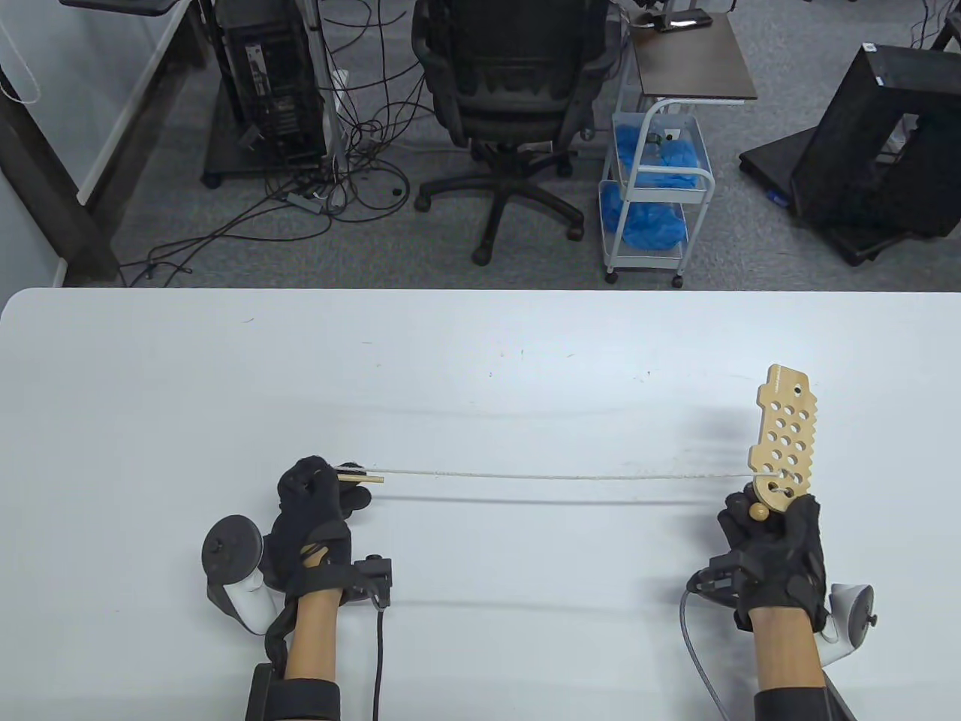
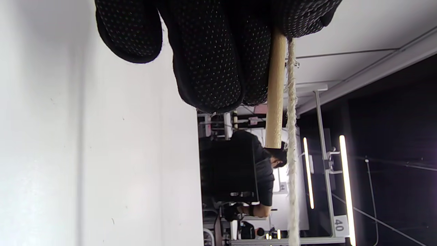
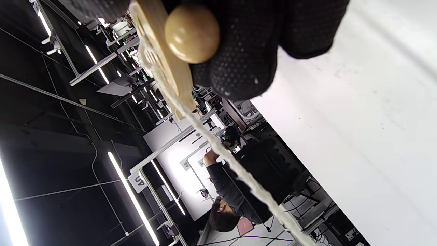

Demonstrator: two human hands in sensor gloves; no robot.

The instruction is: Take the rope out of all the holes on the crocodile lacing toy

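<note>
Your left hand [image 1: 315, 499] has its grip closed on the slim wooden lacing needle [image 1: 360, 476] at the free end of the cream twisted rope [image 1: 563, 475]; the left wrist view shows the dowel pinched under the gloved fingertips [image 2: 208, 68] with the rope running alongside it. Your right hand [image 1: 773, 537] grips the lower end of the flat pale-wood crocodile lacing board [image 1: 784, 435], holding it upright above the white bench [image 1: 480, 360], with a round wooden bead [image 1: 759, 512] sitting at your fingers just below the board.

The rope is stretched taut between your hands, well clear of the bench surface, and it meets the board at one of the lowest holes. The upper holes look empty, so by my reading only the last hole or two remain laced; how the bead is fixed to the rope cannot be told from here.

Expect the rope to be soft, light and slightly fuzzy, so it will drag a little in the hole but not snag hard. The board is thin, stiff and light. Keep hold near its bottom edge, clear of the laced hole. The needle is the rigid part, so guide it back through by its shaft, not by the limp cord behind it.
</note>
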